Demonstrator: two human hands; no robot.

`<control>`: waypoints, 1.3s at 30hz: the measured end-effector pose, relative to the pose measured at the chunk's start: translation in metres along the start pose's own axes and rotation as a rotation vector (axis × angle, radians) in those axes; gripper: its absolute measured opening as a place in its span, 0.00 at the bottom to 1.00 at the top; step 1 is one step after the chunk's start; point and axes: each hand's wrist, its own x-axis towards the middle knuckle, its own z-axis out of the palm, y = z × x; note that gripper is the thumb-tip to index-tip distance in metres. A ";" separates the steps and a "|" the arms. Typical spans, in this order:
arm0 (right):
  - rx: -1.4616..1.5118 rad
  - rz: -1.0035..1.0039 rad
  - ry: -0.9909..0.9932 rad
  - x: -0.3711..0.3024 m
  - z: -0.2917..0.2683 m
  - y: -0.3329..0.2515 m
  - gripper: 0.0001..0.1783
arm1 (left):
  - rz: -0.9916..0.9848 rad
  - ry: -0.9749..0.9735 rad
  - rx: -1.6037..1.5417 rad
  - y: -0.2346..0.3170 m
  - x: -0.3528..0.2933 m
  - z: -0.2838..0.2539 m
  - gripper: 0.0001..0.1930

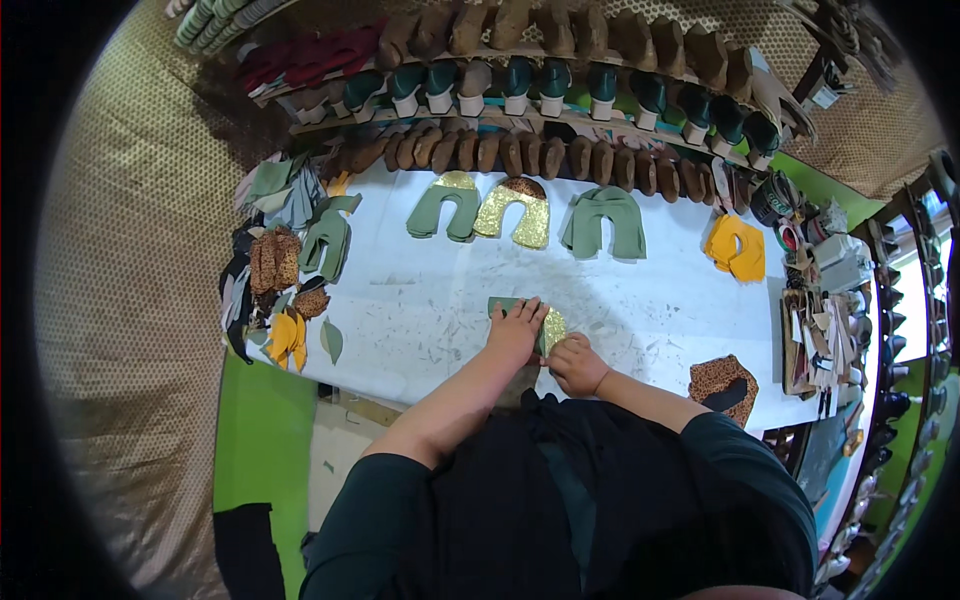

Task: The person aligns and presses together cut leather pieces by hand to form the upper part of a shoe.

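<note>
Near the front edge of the white table lies a U-shaped shoe-upper piece, part green and part glittery gold (pixel 555 322). My left hand (pixel 517 332) rests flat on its green part, fingers stretched out and pressing down. Beside it, my right hand (pixel 577 366) is closed, with its fingers curled at the lower end of the gold part. Whatever is between those fingers is too small to make out. Both hands cover much of the piece.
Farther back lie a green-and-gold upper (pixel 442 210), a gold-and-leopard upper (pixel 514 215) and stacked green uppers (pixel 606 222). Yellow pieces (pixel 735 250) lie right, near leopard-print pieces (pixel 724 386). Material scraps (pixel 275 258) crowd the left edge. Shoe lasts (pixel 510 155) line the back.
</note>
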 end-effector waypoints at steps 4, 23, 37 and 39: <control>-0.028 0.159 0.115 0.003 0.003 0.002 0.16 | 0.012 0.009 -0.025 -0.003 0.001 0.001 0.59; 0.039 0.514 0.005 0.009 0.001 0.009 0.22 | 0.169 0.317 -0.147 -0.015 -0.041 0.050 0.53; -0.169 0.425 -0.473 0.034 -0.010 0.026 0.31 | 0.283 0.232 -0.169 -0.010 -0.055 0.069 0.33; -0.176 0.358 -0.284 0.032 -0.005 0.027 0.29 | 0.288 0.234 -0.199 -0.011 -0.055 0.065 0.32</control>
